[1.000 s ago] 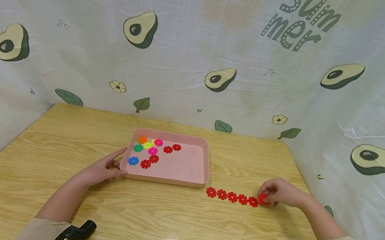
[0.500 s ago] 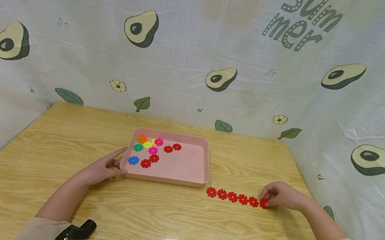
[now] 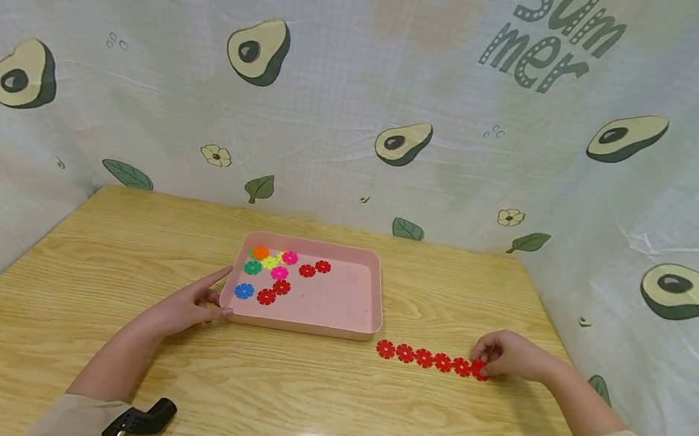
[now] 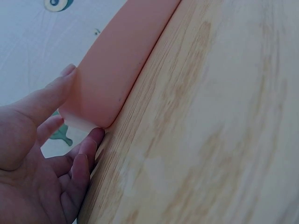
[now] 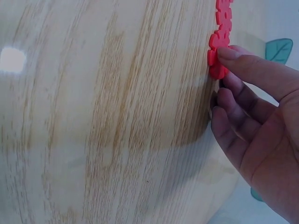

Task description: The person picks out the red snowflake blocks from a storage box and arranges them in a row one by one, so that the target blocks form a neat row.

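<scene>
My right hand pinches a red flower-shaped plastic disc between thumb and fingers, at the right end of a row of several matching red discs on the table. In the right wrist view the pinched disc meets its neighbour, and my other fingers curl loosely beside it. My left hand holds the near left corner of a pink tray. The left wrist view shows the thumb against the tray's wall and the fingers around its corner.
Inside the tray lie loose discs: several red discs, a blue disc, a green disc, an orange disc, and pink and yellow ones. A printed cloth hangs behind the wooden table.
The red disc in my right hand has come down from a tilt, and the small gap to the row has closed as it moved left. My left hand stays at the tray.
</scene>
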Tool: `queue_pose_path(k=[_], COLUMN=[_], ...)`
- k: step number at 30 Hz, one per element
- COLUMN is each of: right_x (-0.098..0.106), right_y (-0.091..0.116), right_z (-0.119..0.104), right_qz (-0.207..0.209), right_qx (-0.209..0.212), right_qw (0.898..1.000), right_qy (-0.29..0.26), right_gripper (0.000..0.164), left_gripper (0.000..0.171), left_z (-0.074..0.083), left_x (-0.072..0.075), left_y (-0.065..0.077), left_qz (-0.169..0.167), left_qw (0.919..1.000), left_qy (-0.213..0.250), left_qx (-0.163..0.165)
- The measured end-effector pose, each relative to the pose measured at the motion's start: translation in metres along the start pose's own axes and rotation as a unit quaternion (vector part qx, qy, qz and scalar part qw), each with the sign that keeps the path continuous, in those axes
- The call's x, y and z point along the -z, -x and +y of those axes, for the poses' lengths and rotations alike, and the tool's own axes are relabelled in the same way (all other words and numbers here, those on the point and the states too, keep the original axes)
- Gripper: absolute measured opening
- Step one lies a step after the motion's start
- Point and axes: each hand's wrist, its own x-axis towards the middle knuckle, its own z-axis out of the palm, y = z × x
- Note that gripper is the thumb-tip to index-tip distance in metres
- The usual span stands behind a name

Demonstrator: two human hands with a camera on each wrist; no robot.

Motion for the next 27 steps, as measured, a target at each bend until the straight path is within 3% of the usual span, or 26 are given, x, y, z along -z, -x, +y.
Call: queue_pose_path(k=[27], right_x=[0.0029], right_y=[0.0024], right_z=[0.0066], right_qz=[0.002], right_qx=[0.005], right_qw=[1.0], right_qy=[-0.021], right_gripper=[0.017], left_gripper=[0.089], left_z=[-0.0016], left_x=[0.0007], left_y=[-0.0027], left_qz=[0.007], left_qw=[0.9999], left_qy=[-0.004], left_qx=[0.012])
